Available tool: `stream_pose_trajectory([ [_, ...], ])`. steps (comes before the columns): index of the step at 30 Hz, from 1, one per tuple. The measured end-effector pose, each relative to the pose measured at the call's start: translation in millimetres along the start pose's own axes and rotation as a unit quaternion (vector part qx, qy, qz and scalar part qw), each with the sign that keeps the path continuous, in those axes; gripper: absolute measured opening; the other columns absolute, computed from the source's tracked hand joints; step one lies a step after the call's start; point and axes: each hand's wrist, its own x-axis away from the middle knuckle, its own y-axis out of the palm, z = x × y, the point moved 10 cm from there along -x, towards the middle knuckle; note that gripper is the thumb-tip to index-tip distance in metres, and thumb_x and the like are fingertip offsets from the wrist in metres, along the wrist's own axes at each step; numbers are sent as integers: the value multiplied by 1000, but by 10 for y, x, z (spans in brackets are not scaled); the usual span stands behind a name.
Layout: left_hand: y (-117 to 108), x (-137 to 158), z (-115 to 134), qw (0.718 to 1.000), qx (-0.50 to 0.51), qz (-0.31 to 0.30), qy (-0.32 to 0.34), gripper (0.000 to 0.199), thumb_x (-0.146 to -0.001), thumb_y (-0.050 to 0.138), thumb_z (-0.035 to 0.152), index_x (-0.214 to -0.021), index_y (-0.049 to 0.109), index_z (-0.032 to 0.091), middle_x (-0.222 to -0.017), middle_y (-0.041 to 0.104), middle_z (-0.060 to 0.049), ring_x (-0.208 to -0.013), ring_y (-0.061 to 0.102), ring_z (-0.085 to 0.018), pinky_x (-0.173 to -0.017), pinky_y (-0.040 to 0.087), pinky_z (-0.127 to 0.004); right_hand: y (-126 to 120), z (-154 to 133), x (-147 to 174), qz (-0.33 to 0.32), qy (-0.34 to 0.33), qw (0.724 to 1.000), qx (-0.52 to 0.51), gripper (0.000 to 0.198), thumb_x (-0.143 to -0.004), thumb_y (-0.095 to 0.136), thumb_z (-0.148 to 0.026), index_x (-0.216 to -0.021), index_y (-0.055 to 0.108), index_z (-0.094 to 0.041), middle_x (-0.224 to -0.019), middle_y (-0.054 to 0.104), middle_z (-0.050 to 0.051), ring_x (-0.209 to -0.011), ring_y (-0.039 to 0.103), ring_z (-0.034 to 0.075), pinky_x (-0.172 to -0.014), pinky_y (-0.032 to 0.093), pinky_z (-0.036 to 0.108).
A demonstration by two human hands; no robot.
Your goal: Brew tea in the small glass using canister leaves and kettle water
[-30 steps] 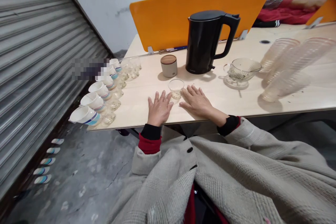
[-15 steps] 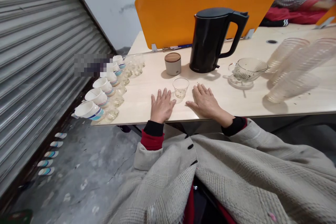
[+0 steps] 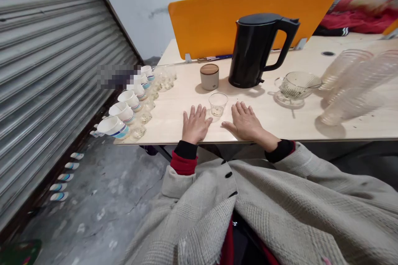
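My left hand (image 3: 196, 125) lies flat on the light wooden table (image 3: 174, 107), fingers spread, holding nothing. Palm down as well, my right hand (image 3: 245, 123) rests with its thumb stretched to the left. Just beyond and between them stands a small clear plastic cup (image 3: 218, 105) with some bits at its bottom; neither hand grips it. Behind the cup is a grey canister (image 3: 209, 78) with a wooden lid. A black electric kettle (image 3: 253, 51) stands to its right. Further right sits a clear glass cup (image 3: 294, 87) with a handle, on a clear saucer, with dark bits inside.
Several white paper cups (image 3: 121, 112) and clear cups (image 3: 138, 131) line the table's left end. Stacks of clear plastic cups (image 3: 345, 95) lie at the right. An orange divider (image 3: 205, 29) stands behind the kettle. Another person's arm (image 3: 363, 5) shows at the far right, beyond the table.
The whole view has shifted slightly, so things appear a little further right. Both hands stay flat on the table. The other person's arm at the far right has moved.
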Motion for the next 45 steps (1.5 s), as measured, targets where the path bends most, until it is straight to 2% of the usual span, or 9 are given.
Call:
stream_pose_trajectory([
  [6, -4, 2, 9, 1000, -4, 4, 1, 69, -111, 24, 53, -171, 28, 19, -181, 17, -3, -169, 11, -33, -136, 10, -65, -4, 9, -3, 2, 8, 1000, -20, 104, -100, 45, -73, -168, 27, 4, -177, 17, 29, -167, 10, 42, -135, 11, 58],
  [10, -17, 10, 11, 1000, -10, 22, 3, 68, -111, 26, 53, -170, 31, 19, -181, 21, -4, -169, 15, -34, -135, 14, -65, -20, 93, -50, 48, -10, 996, -79, 104, -98, 50, -71, -167, 27, 4, -176, 19, 31, -166, 14, 42, -134, 14, 59],
  [17, -97, 226, -56, 995, -3, 96, -29, 67, -111, 29, 51, -164, 42, 12, -174, 38, -11, -164, 29, -38, -134, 25, -60, -221, 239, -329, 186, -34, 928, -322, 112, -81, 74, -74, -168, 33, -17, -165, 46, 24, -153, 43, 43, -123, 38, 64],
  [21, -120, 360, -70, 990, -6, 133, -34, 64, -111, 33, 50, -160, 48, 12, -170, 45, -12, -161, 36, -38, -132, 29, -58, -237, 131, -556, 170, -35, 899, -401, 115, -69, 86, -68, -162, 42, -18, -151, 61, 23, -140, 57, 42, -112, 49, 62],
  [26, -140, 416, -55, 987, 4, 157, -25, 60, -109, 40, 50, -155, 54, 15, -167, 50, -11, -158, 41, -38, -130, 33, -57, -217, -34, -726, 140, -40, 893, -425, 93, -66, 90, -58, -144, 58, -18, -128, 75, 18, -120, 71, 37, -107, 53, 58],
  [29, -161, 429, -46, 985, 18, 171, -22, 58, -108, 44, 50, -153, 57, 15, -166, 52, -12, -157, 41, -39, -130, 33, -58, -302, -215, -854, 150, -65, 886, -434, 88, -63, 91, -57, -136, 60, -18, -124, 76, 16, -117, 71, 35, -105, 54, 57],
  [35, -158, 432, -52, 982, 42, 181, -22, 58, -106, 49, 49, -150, 61, 13, -164, 54, -16, -156, 43, -40, -129, 34, -58, -533, -925, -1369, 170, -124, 888, -408, 79, -66, 88, -53, -130, 58, -18, -120, 75, 15, -110, 71, 34, -103, 53, 54],
  [39, -167, 449, -51, 979, 60, 195, -13, 60, -104, 54, 51, -150, 60, 14, -162, 56, -16, -155, 44, -40, -129, 35, -59, -391, -1380, -1841, 134, -113, 894, -413, 68, -67, 86, -49, -121, 56, -21, -119, 73, 13, -108, 69, 32, -98, 53, 50],
  [45, -160, 460, -57, 979, 86, 187, -9, 61, -102, 58, 53, -148, 62, 14, -162, 56, -16, -155, 44, -42, -128, 36, -61, -164, -1829, -2317, 104, -109, 903, -402, 49, -67, 82, -43, -100, 52, -24, -98, 64, 2, -93, 61, 23, -83, 48, 37],
])
